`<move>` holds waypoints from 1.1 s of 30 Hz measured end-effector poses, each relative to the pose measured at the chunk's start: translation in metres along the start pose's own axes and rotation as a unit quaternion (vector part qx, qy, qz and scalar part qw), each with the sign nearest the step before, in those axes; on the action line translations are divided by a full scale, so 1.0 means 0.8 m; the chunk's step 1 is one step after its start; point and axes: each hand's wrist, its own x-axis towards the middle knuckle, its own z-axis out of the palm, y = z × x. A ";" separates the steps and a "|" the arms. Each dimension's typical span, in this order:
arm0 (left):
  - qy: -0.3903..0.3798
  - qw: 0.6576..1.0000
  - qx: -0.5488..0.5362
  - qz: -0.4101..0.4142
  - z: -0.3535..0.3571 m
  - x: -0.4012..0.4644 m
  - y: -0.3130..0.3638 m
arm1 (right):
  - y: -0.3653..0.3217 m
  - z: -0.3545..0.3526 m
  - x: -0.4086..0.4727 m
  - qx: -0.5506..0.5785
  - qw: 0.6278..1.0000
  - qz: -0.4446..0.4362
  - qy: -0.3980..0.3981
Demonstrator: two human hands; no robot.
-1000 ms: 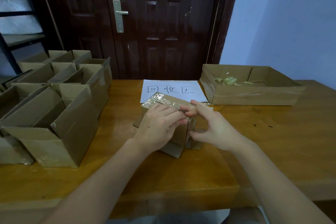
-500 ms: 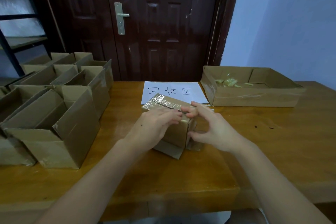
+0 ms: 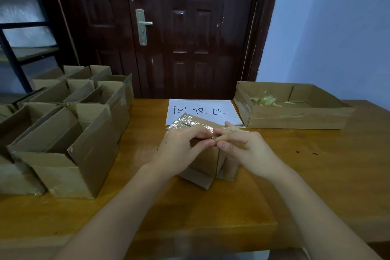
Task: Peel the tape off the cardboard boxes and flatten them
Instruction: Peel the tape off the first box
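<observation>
1. The fingers (image 3: 207,143) of the left hand (image 3: 181,150) are curled at the top front edge of the small cardboard box (image 3: 207,161), and a strip of clear tape (image 3: 191,123) appears to be pinched between thumb and fingertips; the exact contact is partly hidden by the hand itself.
2. The fingers (image 3: 230,145) of the right hand (image 3: 249,152) are bent at the same edge, tip to tip with the left ones. Whether tape is pinched there or the box is only steadied cannot be told.
3. The small cardboard box is found standing on the worktop (image 3: 316,175), just in front of the person, with its top still closed and covered by glossy tape.
4. The step in hand is judged to be the freeing of a tape end. On this box, peeling is barely begun and flattening is not yet done.
5. No flattened box is seen anywhere, so most of the task is judged to be left.
6. A group of open boxes (image 3: 69,139) is stood upright on the left of the worktop; tape is still seen on some of their sides.
7. A shallow cardboard tray (image 3: 295,118) is placed at the far right, and crumpled tape scraps (image 3: 266,100) are seen inside it, so some peeling is judged done.
8. A paper sign (image 3: 202,111) with handwritten characters is laid just behind the small box; it is taken to mark the spot for finished boxes.
9. A dark door (image 3: 190,27) and a metal shelf (image 3: 23,38) are seen behind the worktop.
10. Nothing is seen blocking the hands; the open boxes are well apart to the left.
</observation>
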 end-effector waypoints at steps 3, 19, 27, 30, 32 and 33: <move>0.001 1.000 0.009 0.010 0.001 0.000 -0.002 | 0.001 0.002 -0.001 0.019 1.000 -0.011 0.016; 0.020 0.999 0.030 0.027 0.029 -0.017 0.010 | -0.003 -0.028 0.008 -0.242 0.968 -0.071 -0.020; 0.045 0.998 0.038 -0.027 0.021 -0.033 0.005 | 0.002 -0.020 0.006 -0.341 0.920 -0.190 0.042; 0.013 0.998 0.038 -0.047 0.012 -0.032 0.008 | -0.004 -0.017 0.007 -0.349 0.912 -0.213 0.039; 0.006 0.997 0.061 -0.042 0.009 -0.032 0.011 | -0.007 -0.015 0.010 -0.355 0.909 -0.218 0.031; 0.004 0.997 0.067 -0.043 0.008 -0.033 0.012 | -0.008 -0.014 0.012 -0.358 0.908 -0.216 0.028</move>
